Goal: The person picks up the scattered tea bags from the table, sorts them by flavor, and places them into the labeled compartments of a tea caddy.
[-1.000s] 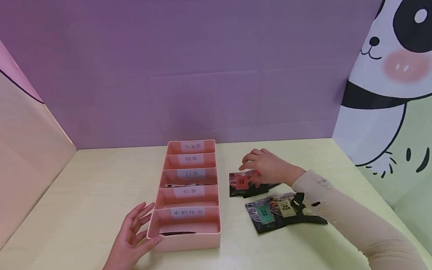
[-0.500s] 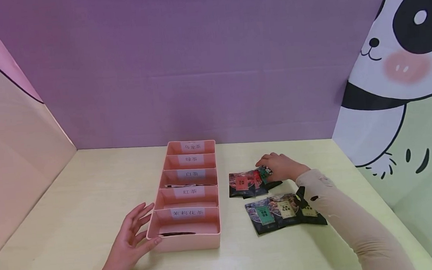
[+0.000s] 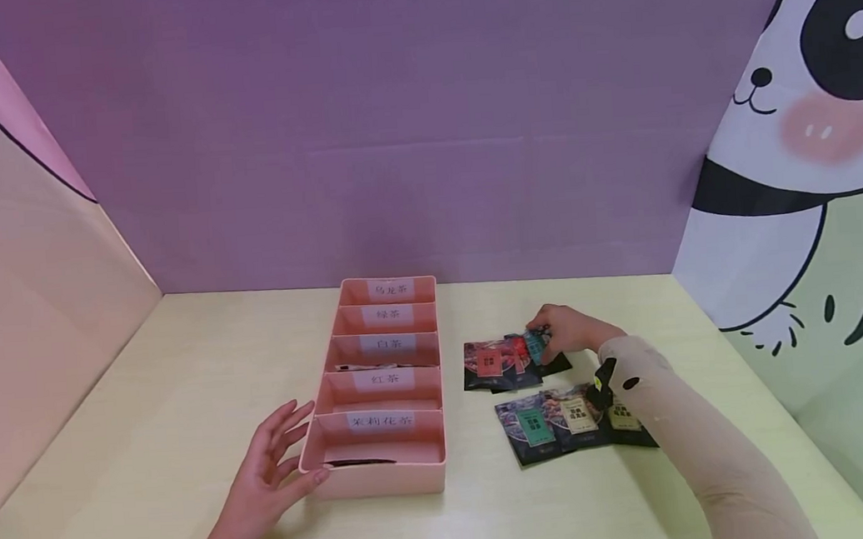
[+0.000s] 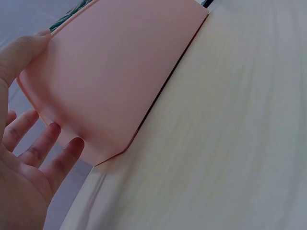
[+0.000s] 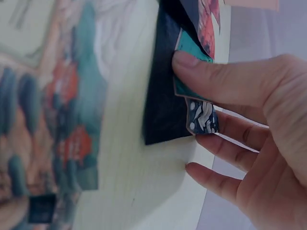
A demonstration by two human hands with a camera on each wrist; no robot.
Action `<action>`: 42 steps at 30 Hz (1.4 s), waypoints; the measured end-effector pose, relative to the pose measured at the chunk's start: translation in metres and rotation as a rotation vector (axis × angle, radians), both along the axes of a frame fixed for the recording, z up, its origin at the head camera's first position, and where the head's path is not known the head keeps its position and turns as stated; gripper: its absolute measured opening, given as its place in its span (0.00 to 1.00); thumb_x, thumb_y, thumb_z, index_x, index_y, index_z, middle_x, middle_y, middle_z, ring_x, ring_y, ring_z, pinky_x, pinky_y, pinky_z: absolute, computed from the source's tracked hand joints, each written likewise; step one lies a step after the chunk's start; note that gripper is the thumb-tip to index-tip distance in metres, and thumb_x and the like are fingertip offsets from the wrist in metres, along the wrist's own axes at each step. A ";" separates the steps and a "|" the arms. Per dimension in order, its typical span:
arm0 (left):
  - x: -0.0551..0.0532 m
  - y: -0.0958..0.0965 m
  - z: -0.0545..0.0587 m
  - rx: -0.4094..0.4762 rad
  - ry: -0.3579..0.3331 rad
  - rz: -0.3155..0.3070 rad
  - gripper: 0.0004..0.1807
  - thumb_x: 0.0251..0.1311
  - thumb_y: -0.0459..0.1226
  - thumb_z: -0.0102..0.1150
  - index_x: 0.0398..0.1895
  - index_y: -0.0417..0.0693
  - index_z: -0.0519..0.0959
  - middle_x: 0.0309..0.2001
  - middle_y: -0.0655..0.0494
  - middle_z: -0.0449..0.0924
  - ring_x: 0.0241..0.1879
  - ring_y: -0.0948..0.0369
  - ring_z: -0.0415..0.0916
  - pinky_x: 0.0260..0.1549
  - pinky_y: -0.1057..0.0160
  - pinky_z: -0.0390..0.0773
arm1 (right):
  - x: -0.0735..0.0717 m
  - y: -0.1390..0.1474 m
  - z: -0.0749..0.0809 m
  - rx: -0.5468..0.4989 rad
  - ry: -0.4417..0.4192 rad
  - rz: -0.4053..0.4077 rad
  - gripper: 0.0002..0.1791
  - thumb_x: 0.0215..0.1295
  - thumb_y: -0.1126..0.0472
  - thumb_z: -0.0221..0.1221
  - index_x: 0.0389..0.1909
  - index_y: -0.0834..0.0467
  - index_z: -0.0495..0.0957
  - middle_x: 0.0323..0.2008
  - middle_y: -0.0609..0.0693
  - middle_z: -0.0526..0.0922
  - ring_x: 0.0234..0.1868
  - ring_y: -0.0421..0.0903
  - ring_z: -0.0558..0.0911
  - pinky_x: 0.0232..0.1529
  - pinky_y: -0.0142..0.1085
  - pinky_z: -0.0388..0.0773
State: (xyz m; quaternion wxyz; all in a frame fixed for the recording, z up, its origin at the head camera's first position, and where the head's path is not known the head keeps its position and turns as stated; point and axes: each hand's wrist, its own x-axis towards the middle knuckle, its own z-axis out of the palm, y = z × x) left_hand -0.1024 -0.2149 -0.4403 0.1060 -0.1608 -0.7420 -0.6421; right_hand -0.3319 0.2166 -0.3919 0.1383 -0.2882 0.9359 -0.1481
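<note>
A long pink divided box with several labelled compartments stands on the table. My left hand lies at its near left corner, thumb on the rim and relaxed, spread fingers against the outside wall; the left wrist view shows this close up. To the right of the box, my right hand pinches a dark tea packet with a green label between thumb and fingers. That packet overlaps red-labelled tea packets beside it. The right wrist view shows the thumb over the green label and the lower fingers partly extended.
Nearer the person lies an overlapping row of tea packets, one with a green label and others with cream labels. The right sleeve hangs over the row's right end. Thin packets lie inside some compartments. A purple backdrop closes the back.
My right hand has moved right from over the red-labelled packets to the green-labelled one, which it now pinches. My left hand stays at the box corner. The view has shifted slightly.
</note>
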 end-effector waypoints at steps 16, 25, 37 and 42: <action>-0.002 0.000 -0.002 0.004 0.018 -0.005 0.46 0.54 0.19 0.65 0.75 0.43 0.54 0.68 0.70 0.67 0.61 0.73 0.67 0.52 0.76 0.72 | -0.007 0.011 0.007 -0.080 -0.007 -0.048 0.23 0.56 0.76 0.66 0.55 0.71 0.79 0.52 0.66 0.77 0.52 0.63 0.77 0.49 0.50 0.80; -0.002 0.000 -0.001 -0.002 0.016 0.002 0.47 0.54 0.19 0.65 0.75 0.41 0.53 0.67 0.71 0.66 0.61 0.73 0.67 0.52 0.76 0.72 | -0.007 0.020 0.015 -0.164 0.021 -0.106 0.22 0.56 0.80 0.60 0.55 0.73 0.78 0.53 0.69 0.76 0.40 0.57 0.78 0.35 0.41 0.78; -0.001 0.000 -0.002 -0.011 0.013 0.005 0.47 0.54 0.19 0.65 0.75 0.42 0.53 0.67 0.72 0.66 0.61 0.73 0.67 0.52 0.76 0.72 | -0.005 0.027 0.026 -0.212 0.076 -0.135 0.23 0.53 0.81 0.62 0.53 0.73 0.79 0.50 0.67 0.78 0.34 0.51 0.76 0.31 0.39 0.77; 0.000 0.000 0.000 -0.016 0.000 0.012 0.47 0.55 0.20 0.65 0.75 0.43 0.53 0.67 0.72 0.66 0.61 0.74 0.67 0.52 0.76 0.72 | -0.003 0.028 0.031 -0.223 0.084 -0.137 0.23 0.54 0.82 0.62 0.54 0.73 0.79 0.50 0.67 0.78 0.34 0.51 0.78 0.34 0.42 0.81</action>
